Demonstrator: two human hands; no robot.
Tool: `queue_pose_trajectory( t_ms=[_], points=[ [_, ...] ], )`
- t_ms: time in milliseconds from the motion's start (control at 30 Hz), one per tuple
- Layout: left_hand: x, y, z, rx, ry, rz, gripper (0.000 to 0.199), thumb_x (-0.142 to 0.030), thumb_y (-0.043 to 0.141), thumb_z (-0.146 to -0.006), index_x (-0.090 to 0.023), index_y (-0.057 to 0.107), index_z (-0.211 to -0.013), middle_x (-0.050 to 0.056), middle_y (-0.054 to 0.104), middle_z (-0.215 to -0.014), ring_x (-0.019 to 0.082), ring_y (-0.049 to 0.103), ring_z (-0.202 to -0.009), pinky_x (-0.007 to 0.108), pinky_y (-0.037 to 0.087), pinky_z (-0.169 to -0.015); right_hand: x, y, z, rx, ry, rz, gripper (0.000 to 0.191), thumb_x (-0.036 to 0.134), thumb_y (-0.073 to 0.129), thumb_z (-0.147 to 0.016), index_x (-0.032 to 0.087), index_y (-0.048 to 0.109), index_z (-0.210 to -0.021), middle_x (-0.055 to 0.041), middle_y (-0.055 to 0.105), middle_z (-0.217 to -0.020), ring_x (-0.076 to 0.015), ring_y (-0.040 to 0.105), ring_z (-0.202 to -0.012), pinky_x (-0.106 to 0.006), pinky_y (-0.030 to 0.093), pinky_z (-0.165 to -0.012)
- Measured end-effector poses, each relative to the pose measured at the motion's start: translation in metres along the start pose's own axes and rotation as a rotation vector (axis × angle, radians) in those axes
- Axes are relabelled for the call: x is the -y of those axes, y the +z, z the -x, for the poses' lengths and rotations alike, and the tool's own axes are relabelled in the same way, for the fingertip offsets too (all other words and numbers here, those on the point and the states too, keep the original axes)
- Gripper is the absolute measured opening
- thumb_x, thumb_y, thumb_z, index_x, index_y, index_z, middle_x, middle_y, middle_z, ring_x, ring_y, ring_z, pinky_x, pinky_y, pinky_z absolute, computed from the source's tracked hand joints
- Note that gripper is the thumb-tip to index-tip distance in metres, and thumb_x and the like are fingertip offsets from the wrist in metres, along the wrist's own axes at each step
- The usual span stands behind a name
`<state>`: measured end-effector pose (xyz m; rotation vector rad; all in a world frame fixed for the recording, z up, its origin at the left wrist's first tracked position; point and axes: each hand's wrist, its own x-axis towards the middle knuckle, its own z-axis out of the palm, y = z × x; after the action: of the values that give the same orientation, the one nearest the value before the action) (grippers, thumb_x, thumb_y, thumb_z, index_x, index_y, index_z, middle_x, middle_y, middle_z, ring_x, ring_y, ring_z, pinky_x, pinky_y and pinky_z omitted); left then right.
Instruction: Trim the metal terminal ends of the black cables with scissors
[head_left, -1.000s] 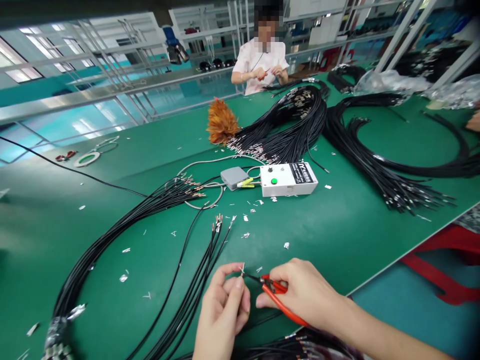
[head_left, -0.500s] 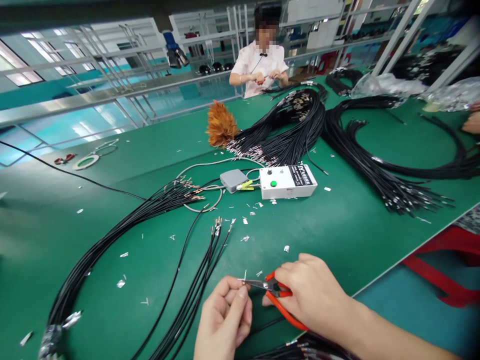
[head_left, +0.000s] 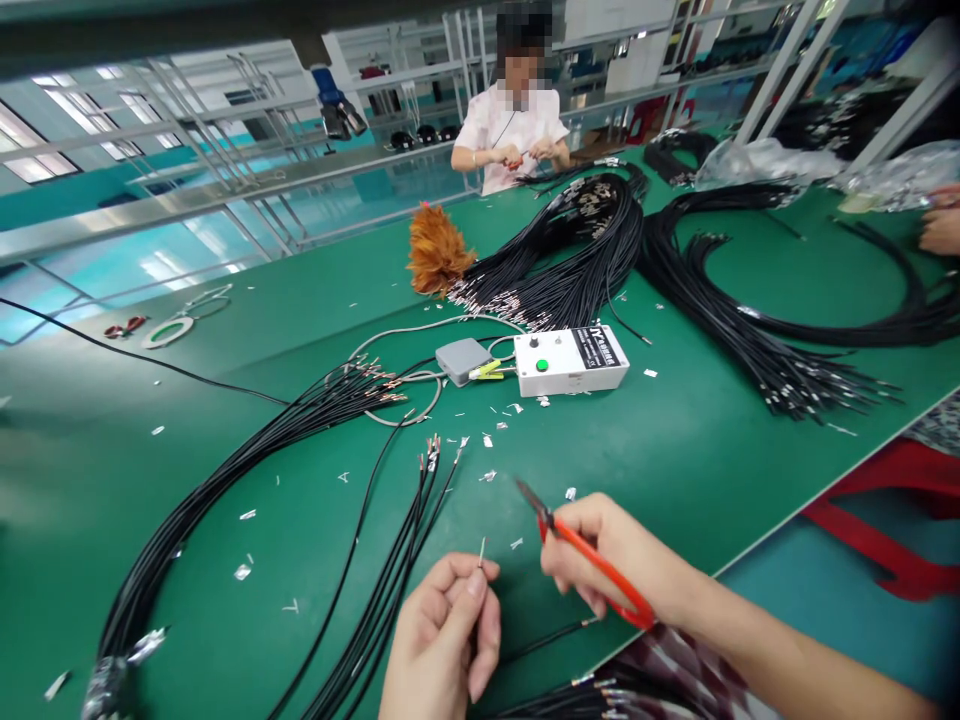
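Note:
My left hand [head_left: 442,630] is closed, pinching a cable [head_left: 481,552] whose thin pale end sticks up past the thumb and finger. The rest of that cable is hidden by the hand. In my right hand [head_left: 619,555] are orange-handled scissors [head_left: 537,504], their dark blades pointing up and left, apart from the cable end. To the left of my left hand lies a small bunch of black cables [head_left: 397,580] with stripped ends. Another bundle of cut cables [head_left: 607,690] lies below my right hand, near the table edge.
A white box with a green button [head_left: 570,362] stands mid-table beside a grey pad [head_left: 463,360]. Larger cable bundles [head_left: 217,480] curve at left, and others [head_left: 555,250] lie at the back. Foil scraps dot the green table [head_left: 360,640]. Across it, a person [head_left: 510,130] works.
My right hand has drawn the scissors away from the cable end and turned the blades upward. My left hand still pinches the cable. The whole view has shifted slightly.

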<state>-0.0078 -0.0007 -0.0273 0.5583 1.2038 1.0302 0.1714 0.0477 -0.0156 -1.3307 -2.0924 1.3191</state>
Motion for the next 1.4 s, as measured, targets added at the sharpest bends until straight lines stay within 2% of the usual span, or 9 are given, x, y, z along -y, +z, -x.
queue_pose_trajectory(
  t_ms=[300, 533, 667, 833, 933, 1033, 1133, 1267, 1400],
  points=[
    [-0.005, -0.005, 0.003, 0.056, -0.075, 0.123, 0.026, -0.038, 0.069, -0.080, -0.012, 0.063, -0.082, -0.003, 0.057, -0.049, -0.003, 0.027, -0.029, 0.016, 0.012, -0.036, -0.011, 0.020, -0.005, -0.382, -0.271, 0.466, 0.044, 0.056, 0.055, -0.085, 0.018, 0.059, -0.063, 0.0013, 0.061, -0.058, -0.0121, 0.052, -0.053, -0.028, 0.028, -0.061],
    [0.002, -0.007, 0.000, 0.060, -0.034, 0.113, 0.027, -0.040, 0.068, -0.081, -0.014, 0.059, -0.081, -0.004, 0.058, -0.050, -0.002, 0.028, -0.028, 0.014, 0.014, -0.034, -0.012, 0.023, -0.007, -0.370, -0.340, 0.634, 0.033, 0.046, 0.057, -0.086, 0.018, 0.062, -0.069, -0.0012, 0.065, -0.065, -0.0154, 0.056, -0.059, -0.031, 0.026, -0.064],
    [0.006, -0.004, 0.001, 0.095, 0.000, 0.011, 0.029, -0.046, 0.058, -0.085, -0.017, 0.053, -0.081, -0.005, 0.054, -0.049, 0.001, 0.029, -0.027, 0.015, 0.018, -0.032, -0.012, 0.021, -0.008, -0.322, -0.313, 0.472, 0.038, 0.049, 0.059, -0.084, 0.019, 0.058, -0.061, 0.0026, 0.062, -0.058, -0.0112, 0.048, -0.050, -0.028, 0.027, -0.060],
    [-0.036, -0.029, -0.026, -0.220, 0.583, -0.888, 0.022, -0.036, 0.044, -0.091, -0.019, 0.055, -0.082, 0.003, 0.063, -0.069, 0.017, 0.062, -0.061, 0.028, 0.050, -0.059, -0.019, 0.008, -0.001, -0.259, -0.024, 0.127, 0.049, 0.055, 0.063, -0.078, 0.019, 0.042, -0.052, 0.0039, 0.048, -0.052, -0.0117, 0.040, -0.054, -0.024, 0.028, -0.053],
    [-0.080, -0.069, -0.060, -0.476, 0.751, -1.066, 0.014, -0.031, 0.047, -0.085, -0.021, 0.054, -0.080, 0.006, 0.060, -0.080, 0.024, 0.059, -0.076, 0.039, 0.047, -0.074, -0.028, 0.005, 0.005, -0.209, 0.069, -0.036, 0.052, 0.053, 0.065, -0.076, 0.020, 0.033, -0.052, 0.0051, 0.036, -0.053, -0.0109, 0.033, -0.054, -0.024, 0.026, -0.051],
    [-0.098, -0.093, -0.077, -0.559, 0.812, -1.248, 0.014, -0.028, 0.049, -0.081, -0.021, 0.053, -0.070, 0.006, 0.055, -0.070, 0.030, 0.057, -0.071, 0.048, 0.046, -0.070, -0.038, 0.008, 0.006, -0.187, 0.120, -0.211, 0.048, 0.051, 0.064, -0.076, 0.020, 0.035, -0.055, 0.0060, 0.031, -0.054, -0.0100, 0.030, -0.052, -0.024, 0.026, -0.049],
    [-0.069, -0.080, -0.062, -0.439, 0.923, -1.373, 0.019, -0.030, 0.047, -0.086, -0.017, 0.059, -0.090, 0.013, 0.061, -0.087, 0.033, 0.058, -0.084, 0.050, 0.045, -0.076, -0.047, 0.012, 0.002, -0.233, 0.201, -0.434, 0.041, 0.054, 0.061, -0.078, 0.020, 0.045, -0.061, 0.0055, 0.039, -0.054, -0.0098, 0.037, -0.048, -0.023, 0.030, -0.047],
    [-0.005, -0.047, -0.031, 0.101, 1.061, -1.504, 0.023, -0.025, 0.039, -0.093, -0.025, 0.062, -0.095, 0.005, 0.068, -0.089, 0.020, 0.063, -0.081, 0.032, 0.051, -0.074, -0.050, 0.012, -0.004, -0.369, 0.265, -0.605, 0.042, 0.058, 0.060, -0.076, 0.018, 0.053, -0.064, 0.0048, 0.046, -0.049, -0.0097, 0.044, -0.043, -0.022, 0.034, -0.043],
    [0.006, -0.050, -0.037, -0.053, 1.027, -1.656, 0.025, -0.023, 0.038, -0.093, -0.016, 0.062, -0.100, 0.015, 0.065, -0.097, 0.029, 0.063, -0.087, 0.043, 0.054, -0.071, -0.048, 0.005, -0.003, -0.381, 0.255, -0.670, 0.041, 0.057, 0.065, -0.072, 0.018, 0.054, -0.063, 0.0047, 0.049, -0.049, -0.0094, 0.046, -0.042, -0.022, 0.037, -0.043]
  ],
)
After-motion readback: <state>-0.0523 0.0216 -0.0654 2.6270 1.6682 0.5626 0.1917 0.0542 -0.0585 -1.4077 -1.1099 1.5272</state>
